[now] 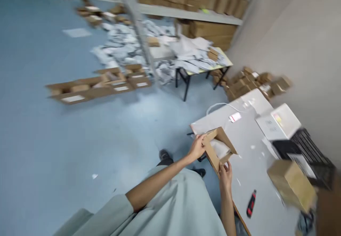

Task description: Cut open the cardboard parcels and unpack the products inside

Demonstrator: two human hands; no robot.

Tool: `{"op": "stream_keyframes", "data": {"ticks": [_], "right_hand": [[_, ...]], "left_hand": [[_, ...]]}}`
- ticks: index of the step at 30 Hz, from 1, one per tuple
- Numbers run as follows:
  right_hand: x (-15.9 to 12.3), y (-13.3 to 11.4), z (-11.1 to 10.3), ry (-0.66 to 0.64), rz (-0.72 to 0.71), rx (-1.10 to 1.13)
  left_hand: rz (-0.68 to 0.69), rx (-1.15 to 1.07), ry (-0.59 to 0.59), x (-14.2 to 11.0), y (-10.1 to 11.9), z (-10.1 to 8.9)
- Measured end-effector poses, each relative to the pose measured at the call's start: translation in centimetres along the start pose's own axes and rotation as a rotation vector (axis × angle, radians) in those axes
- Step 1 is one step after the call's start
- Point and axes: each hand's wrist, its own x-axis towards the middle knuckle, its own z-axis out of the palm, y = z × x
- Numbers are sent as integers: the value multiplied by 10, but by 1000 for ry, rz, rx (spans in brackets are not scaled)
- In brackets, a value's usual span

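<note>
A small open cardboard box (211, 153) is held between my two hands at the near edge of the white table (247, 168). Inside it lies a white packet (220, 148), partly covered by the box walls. My left hand (197, 146) grips the box's left corner, fingers closed on the cardboard. Lower down, my right hand (225, 174) pinches the near corner. Beyond the box on the tabletop is a white-and-red label or phone-like item (234, 117). A red and black box cutter (251, 203) rests to the right of my right hand.
Right side of the table: a cardboard box (291, 184), a black crate (313, 158) and a white box (285, 120). Open cartons (71, 92) line the blue floor, with heaped white packets (122, 44) behind. A second table (226, 60) stands by the shelf post (141, 33).
</note>
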Motion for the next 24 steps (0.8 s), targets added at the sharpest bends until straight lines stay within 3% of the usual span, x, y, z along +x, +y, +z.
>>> {"op": "stream_keyframes", "data": {"ticks": [3,7,11,14,19,24], "right_hand": [[-15,-16,101,-104,2,-66],[-36,-54,248,-418,-112,-182],[-52,-86,378,-688,-151,-308],[-64,-97,472,-821,-163,-365],[-93,-92,639,-989,-166,-482],[-131,-76,811,-1106,-115,-535]], "left_hand": [[-48,-59,157,-4,-26,-113],[-167,-160,403,-17,-65,-248],[-251,-219,624,-32,-104,-351],[-293,-220,695,-37,-133,-422],[-359,-163,784,-20,-179,-555],[-571,-115,794,14,-221,-704]]}}
